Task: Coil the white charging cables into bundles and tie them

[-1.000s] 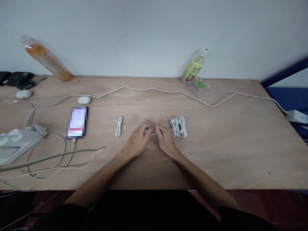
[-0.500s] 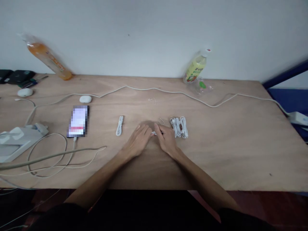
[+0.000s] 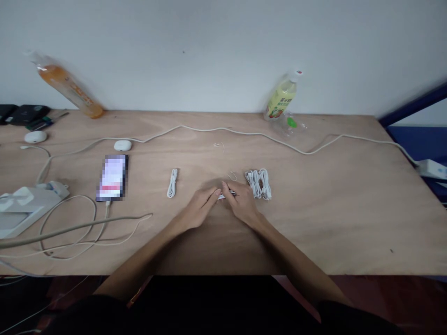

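Note:
Close together at the middle of the wooden table, my left hand (image 3: 200,207) and my right hand (image 3: 241,200) are both closed on a white cable (image 3: 221,197). Only a short stretch of it shows between the thumbs; my fingers hide the rest. Just right of my right hand lie several coiled white cables (image 3: 258,184) side by side. A single folded white cable bundle (image 3: 172,183) rests to the left of my left hand. Beyond my hands is a thin bent white tie (image 3: 233,176), with more small ties (image 3: 219,146) farther back.
To the left are a phone (image 3: 112,177) on a charging lead, a white earbud case (image 3: 122,145) and a white power strip (image 3: 21,209). A long white cord (image 3: 223,129) crosses behind. An orange drink bottle (image 3: 70,90) and a yellow-green bottle (image 3: 282,97) lean on the wall.
My left thumb has moved in toward my right thumb, and the left fingers have curled under. Both hands stay on the cable. The view has shifted slightly.

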A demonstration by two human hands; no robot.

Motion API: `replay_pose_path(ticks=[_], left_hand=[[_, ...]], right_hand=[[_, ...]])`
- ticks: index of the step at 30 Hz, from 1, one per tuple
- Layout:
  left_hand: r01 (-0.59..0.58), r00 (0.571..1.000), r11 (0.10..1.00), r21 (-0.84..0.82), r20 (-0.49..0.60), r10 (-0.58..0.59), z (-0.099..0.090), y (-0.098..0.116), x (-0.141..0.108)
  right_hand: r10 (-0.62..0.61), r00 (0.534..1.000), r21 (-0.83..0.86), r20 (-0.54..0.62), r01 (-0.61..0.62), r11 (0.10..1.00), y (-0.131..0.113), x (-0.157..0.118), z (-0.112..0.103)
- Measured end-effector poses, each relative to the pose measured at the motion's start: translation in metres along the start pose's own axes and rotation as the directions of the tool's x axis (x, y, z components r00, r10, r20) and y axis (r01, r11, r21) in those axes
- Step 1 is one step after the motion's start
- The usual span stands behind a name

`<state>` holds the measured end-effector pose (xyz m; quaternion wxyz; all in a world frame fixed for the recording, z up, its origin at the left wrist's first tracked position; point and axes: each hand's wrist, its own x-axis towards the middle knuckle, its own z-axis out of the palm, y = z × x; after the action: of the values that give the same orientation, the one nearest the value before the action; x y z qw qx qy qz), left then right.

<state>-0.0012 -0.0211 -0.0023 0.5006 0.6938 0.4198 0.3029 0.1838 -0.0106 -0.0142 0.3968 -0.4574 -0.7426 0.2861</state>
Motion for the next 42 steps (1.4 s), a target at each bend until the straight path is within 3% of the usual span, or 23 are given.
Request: replay_pose_path(ticks=[3,7,12,14,16,20,23,30,37,42], left_hand=[[0.153,0.981,0.972,-0.18,0.149,-0.126,-0.005,0.004,0.002],[0.344,0.923,0.853,-0.392,0.308,-0.231,-0.012,0.004,0.005],[0.608,0.78,0.62,-0.497,0.521,-0.346,-0.014,0.004,0.006],[0.675,0.724,0.53,-0.513,0.601,-0.34,-0.013,0.005,0.006],[0.704,0.697,0.463,-0.538,0.649,-0.304,-0.012,0.007,0.006],[0.715,0.687,0.383,-0.585,0.689,-0.23,-0.014,0.009,0.006],[0.711,0.69,0.382,-0.59,0.69,-0.219,-0.017,0.008,0.006],[0.68,0.718,0.46,-0.57,0.644,-0.264,-0.011,0.007,0.004],[0.676,0.71,0.531,-0.511,0.644,-0.284,-0.009,0.008,0.002],[0.63,0.749,0.61,-0.481,0.583,-0.314,-0.005,0.005,0.001]], right_hand=[[-0.043,0.999,-0.027,0.017,0.043,0.999,0.001,0.0,-0.002],[-0.139,0.99,-0.076,0.001,0.139,0.987,0.003,0.0,-0.002],[-0.25,0.968,-0.103,0.027,0.252,0.962,0.005,-0.002,-0.001],[-0.285,0.958,-0.101,0.015,0.285,0.953,0.006,-0.002,-0.001],[-0.301,0.954,-0.11,0.004,0.3,0.948,0.007,-0.002,-0.001],[-0.329,0.944,-0.129,-0.008,0.325,0.937,0.007,-0.002,-0.002],[-0.37,0.929,-0.121,-0.02,0.365,0.923,0.007,-0.002,-0.002],[-0.313,0.948,-0.107,0.064,0.318,0.942,0.012,-0.002,-0.003],[-0.101,0.985,-0.085,0.141,0.114,0.99,0.005,-0.002,-0.004],[-0.053,0.99,-0.057,0.13,0.061,0.996,0.004,0.001,-0.006]])
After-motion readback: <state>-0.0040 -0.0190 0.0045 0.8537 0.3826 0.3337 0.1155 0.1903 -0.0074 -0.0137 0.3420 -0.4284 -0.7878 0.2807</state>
